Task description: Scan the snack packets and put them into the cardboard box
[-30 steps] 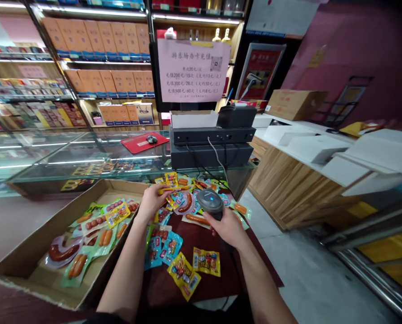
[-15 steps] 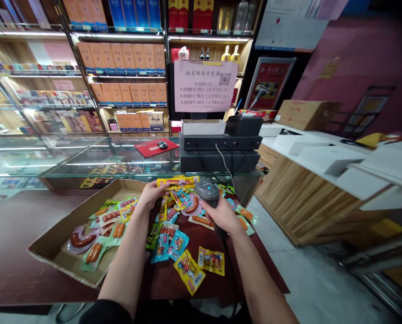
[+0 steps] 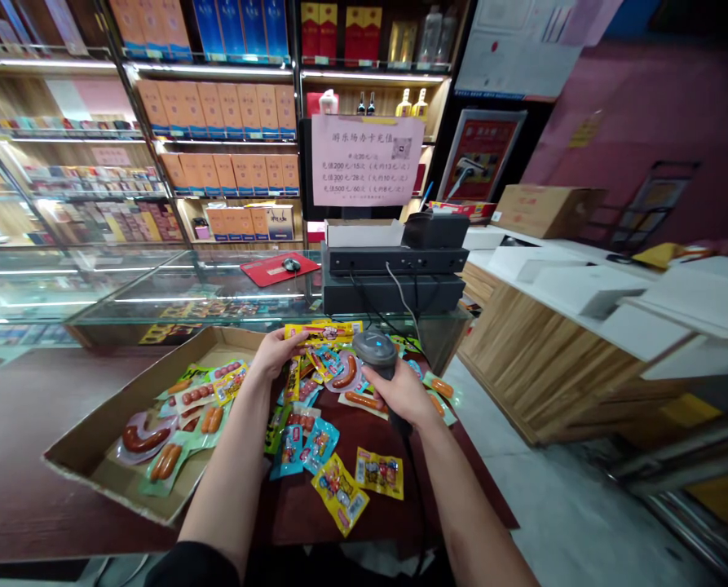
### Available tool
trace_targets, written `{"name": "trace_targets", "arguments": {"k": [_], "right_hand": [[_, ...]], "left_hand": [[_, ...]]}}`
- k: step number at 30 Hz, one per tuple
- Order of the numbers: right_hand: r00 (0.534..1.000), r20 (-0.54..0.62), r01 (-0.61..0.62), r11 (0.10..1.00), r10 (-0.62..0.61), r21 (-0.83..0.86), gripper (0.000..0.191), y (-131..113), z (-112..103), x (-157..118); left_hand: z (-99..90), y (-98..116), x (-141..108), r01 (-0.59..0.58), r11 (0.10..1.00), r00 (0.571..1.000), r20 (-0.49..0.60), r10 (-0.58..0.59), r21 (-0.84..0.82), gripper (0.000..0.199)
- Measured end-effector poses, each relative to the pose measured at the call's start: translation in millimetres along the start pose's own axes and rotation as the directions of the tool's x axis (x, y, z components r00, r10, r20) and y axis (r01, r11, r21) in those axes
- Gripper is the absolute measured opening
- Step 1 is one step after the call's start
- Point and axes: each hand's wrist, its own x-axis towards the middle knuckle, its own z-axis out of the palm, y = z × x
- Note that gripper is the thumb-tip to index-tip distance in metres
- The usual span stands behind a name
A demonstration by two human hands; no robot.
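Note:
Pinched in my left hand (image 3: 276, 352) is the end of a long yellow sausage packet (image 3: 327, 330), lying crosswise above the loose packets. My right hand (image 3: 405, 391) is wrapped round the handle of a grey barcode scanner (image 3: 376, 349) with a small blue light on top, its head close to the packet's right end. Between and below my hands lie several sausage packets, among them a curved sausage (image 3: 344, 372), blue packets (image 3: 319, 444) and two yellow packets (image 3: 340, 494) (image 3: 380, 473). A shallow cardboard box (image 3: 112, 489) left of my left forearm holds more packed sausages.
Behind the packets stand a glass counter (image 3: 217, 281), a black cash drawer (image 3: 394, 293) and a monitor with a paper sign (image 3: 367, 163). A red mouse pad (image 3: 271, 271) lies on the glass. The scanner's cable (image 3: 421, 497) runs down the brown table (image 3: 21, 456). White-topped wooden cabinets (image 3: 522, 350) stand right.
The view has shifted very slightly. Both hands keep their hold on the yellow packet and the scanner, with almost no movement between them.

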Motion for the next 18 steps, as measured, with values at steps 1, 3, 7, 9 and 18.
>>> {"name": "trace_targets", "arguments": {"k": [1, 3, 7, 9, 18], "right_hand": [[1.000, 0.001, -0.001, 1.000, 0.001, -0.002, 0.027, 0, 0, 0], [1.000, 0.001, -0.004, 1.000, 0.004, -0.006, 0.027, 1, 0, 1], [1.000, 0.003, 0.004, 1.000, -0.004, -0.003, 0.026, 2, 0, 1], [1.000, 0.007, 0.021, 1.000, -0.021, 0.006, 0.027, 4, 0, 1], [0.996, 0.075, 0.053, 0.997, -0.057, 0.058, 0.030, 2, 17, 3]], "left_hand": [[0.2, 0, 0, -0.001, 1.000, 1.000, 0.001, 0.001, 0.000, 0.044], [0.4, 1, 0, -0.005, 1.000, 1.000, 0.002, 0.005, -0.002, 0.041], [0.5, 1, 1, -0.009, 1.000, 1.000, -0.004, 0.009, 0.001, 0.039], [0.4, 1, 1, -0.010, 1.000, 1.000, -0.003, 0.010, -0.004, 0.039], [-26.7, 20, -35, -0.088, 0.995, 0.990, -0.103, 0.092, 0.038, 0.040]]}}
